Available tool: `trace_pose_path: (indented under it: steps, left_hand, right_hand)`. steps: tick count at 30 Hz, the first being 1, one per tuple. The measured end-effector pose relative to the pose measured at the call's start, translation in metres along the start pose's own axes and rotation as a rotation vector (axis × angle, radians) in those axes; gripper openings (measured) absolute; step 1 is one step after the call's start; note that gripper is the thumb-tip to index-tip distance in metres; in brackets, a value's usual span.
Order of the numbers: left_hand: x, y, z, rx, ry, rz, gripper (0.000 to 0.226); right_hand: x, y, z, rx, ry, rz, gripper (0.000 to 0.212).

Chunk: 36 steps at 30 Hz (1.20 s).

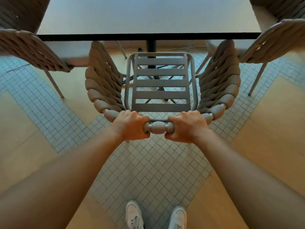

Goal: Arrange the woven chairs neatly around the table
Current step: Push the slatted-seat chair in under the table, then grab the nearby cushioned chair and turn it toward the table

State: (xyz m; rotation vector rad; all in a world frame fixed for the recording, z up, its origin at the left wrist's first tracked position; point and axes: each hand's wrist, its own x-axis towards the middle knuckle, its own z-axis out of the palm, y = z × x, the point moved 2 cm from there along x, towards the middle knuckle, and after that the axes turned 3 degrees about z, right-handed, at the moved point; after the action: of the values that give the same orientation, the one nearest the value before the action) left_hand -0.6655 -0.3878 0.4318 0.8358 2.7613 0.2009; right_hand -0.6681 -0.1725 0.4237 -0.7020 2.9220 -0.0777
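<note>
A woven chair (160, 83) with a grey slatted seat and thick beige woven arms stands in front of me, facing the dark rectangular table (148, 15). Its seat front reaches just under the table's near edge. My left hand (131, 125) and my right hand (185, 126) both grip the top rail of its backrest, close together, with a short piece of wrapped rail showing between them. A second woven chair (31, 48) stands at the table's left side. A third woven chair (274, 40) is at the right side.
The table's black pedestal leg (151, 47) stands behind the seat. The floor has small grey-white tiles (148, 162) between tan wooden areas (21, 138). My white shoes (134, 215) show at the bottom edge, behind the chair.
</note>
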Motion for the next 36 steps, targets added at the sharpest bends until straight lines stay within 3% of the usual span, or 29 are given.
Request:
trace_pose_path:
  steps: [8,11,14,16,18,20,23,25,27,30,36]
  left_hand:
    - [-0.012,0.002,0.011,-0.027,0.067,0.016,0.033]
    - [-0.014,0.002,0.015,0.000,0.114,0.058,0.052]
    - [-0.019,0.011,0.021,-0.014,0.322,0.018,0.070]
    - [-0.023,0.021,0.028,-0.021,0.500,-0.233,0.064]
    - [-0.024,0.033,0.037,-0.171,0.652,-0.638,0.072]
    - [-0.020,0.045,0.043,-0.476,0.773,-0.984,0.096]
    - [-0.006,0.048,0.043,-0.972,0.956,-1.289,0.112]
    - [0.002,0.045,0.044,-1.175,1.078,-1.349,0.115]
    - [0.005,0.044,0.046,-1.213,1.142,-1.358,0.115]
    - [0.007,0.039,0.049,-1.200,1.152,-1.338,0.116]
    - [0.006,0.035,0.046,-1.157,1.123,-1.273,0.116]
  right_hand:
    - [-0.007,-0.002,0.003,0.019,-0.030,0.002,0.051]
    - [-0.010,-0.002,0.003,0.014,0.006,0.009,0.052]
    - [-0.020,0.001,0.005,0.071,0.093,-0.026,0.053]
    - [-0.028,0.000,0.010,0.078,0.199,-0.047,0.056]
    - [-0.036,-0.005,0.013,0.119,0.338,0.124,0.061]
    - [-0.040,-0.012,0.017,0.288,0.441,0.480,0.064]
    - [-0.035,-0.028,0.023,0.797,0.503,1.049,0.100]
    - [-0.025,-0.033,0.024,1.140,0.564,1.273,0.112]
    - [-0.016,-0.035,0.023,1.341,0.660,1.342,0.116]
    - [-0.012,-0.035,0.023,1.319,0.737,1.343,0.119]
    - [-0.007,-0.033,0.024,1.280,0.743,1.353,0.119]
